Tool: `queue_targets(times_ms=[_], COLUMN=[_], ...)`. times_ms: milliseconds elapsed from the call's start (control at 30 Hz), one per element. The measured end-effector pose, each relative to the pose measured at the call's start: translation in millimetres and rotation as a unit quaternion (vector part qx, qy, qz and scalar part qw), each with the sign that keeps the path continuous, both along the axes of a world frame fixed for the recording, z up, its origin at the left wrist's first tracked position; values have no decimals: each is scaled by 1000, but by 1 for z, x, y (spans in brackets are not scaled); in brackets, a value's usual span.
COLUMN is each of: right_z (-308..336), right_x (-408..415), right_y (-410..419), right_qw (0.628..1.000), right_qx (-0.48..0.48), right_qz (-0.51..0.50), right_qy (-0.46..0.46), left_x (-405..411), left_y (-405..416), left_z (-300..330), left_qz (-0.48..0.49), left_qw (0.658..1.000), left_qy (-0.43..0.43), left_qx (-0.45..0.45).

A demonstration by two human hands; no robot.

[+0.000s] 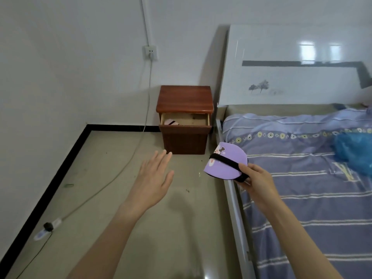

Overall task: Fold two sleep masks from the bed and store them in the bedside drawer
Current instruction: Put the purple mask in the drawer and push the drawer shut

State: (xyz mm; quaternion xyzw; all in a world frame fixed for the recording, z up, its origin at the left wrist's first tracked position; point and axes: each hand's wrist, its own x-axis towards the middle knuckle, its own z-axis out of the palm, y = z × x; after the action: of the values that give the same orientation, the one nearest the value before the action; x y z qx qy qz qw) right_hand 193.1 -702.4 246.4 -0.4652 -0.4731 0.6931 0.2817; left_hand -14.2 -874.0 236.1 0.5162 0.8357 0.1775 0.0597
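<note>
Purple mask (225, 161): folded in half, black strap across its top face, cartoon print at the far edge. Pinched at its near corner by right hand (254, 179), thumb on top over the strap, fingers curled beneath. Held in the air over the bed's side rail (234, 200), near the nightstand (185, 117) but well short of it.

Left hand (155, 178): empty, palm down, fingers spread wide and pointing toward the nightstand, above the floor (112, 178).

Drawer (186, 120): top of the nightstand, pulled out. Pink mask (171, 122) inside at the left end, black strap across it, partly hidden behind the drawer front.

Bed (312, 178): blue striped cover with a band of round motifs; blue plastic bag (354, 152) lying at the right edge. White headboard (291, 67) behind.

Wall socket (150, 52): cable (138, 141) hanging from it and trailing across the floor to a power strip (47, 228).
</note>
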Motion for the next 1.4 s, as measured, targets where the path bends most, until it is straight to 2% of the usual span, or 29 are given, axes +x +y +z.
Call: queue_targets(times_ms=[167, 233, 433, 633, 833, 1000, 1300, 1400], right_z=[-23, -34, -66, -106, -166, -229, -346, -371], right_x=[-68, -102, -198, -276, -335, -392, -473, -485], right_y=[76, 112, 220, 301, 355, 404, 455, 462], right_qw=[1000, 999, 996, 989, 976, 968, 950, 952], right_qx=[-26, -31, -68, -118, -177, -192, -173, -189], right_qz=[5, 13, 37, 47, 47, 32, 48, 50], right_qy=[-15, -20, -40, -74, -119, -157, -256, -233], left_x=[-62, -92, -172, -235, -287, -341, -397, -398], left_y=[65, 95, 204, 287, 339, 381, 429, 434], left_z=[-24, -33, -58, -84, -149, -221, -329, -349], left_qz=[18, 21, 26, 58, 60, 29, -1, -7], left_qw=[999, 999, 996, 993, 983, 976, 967, 965], left_qy=[-37, -22, -29, -73, -116, -106, -126, -138], left_qx=[-10, -15, -79, -66, -132, -190, -221, -224])
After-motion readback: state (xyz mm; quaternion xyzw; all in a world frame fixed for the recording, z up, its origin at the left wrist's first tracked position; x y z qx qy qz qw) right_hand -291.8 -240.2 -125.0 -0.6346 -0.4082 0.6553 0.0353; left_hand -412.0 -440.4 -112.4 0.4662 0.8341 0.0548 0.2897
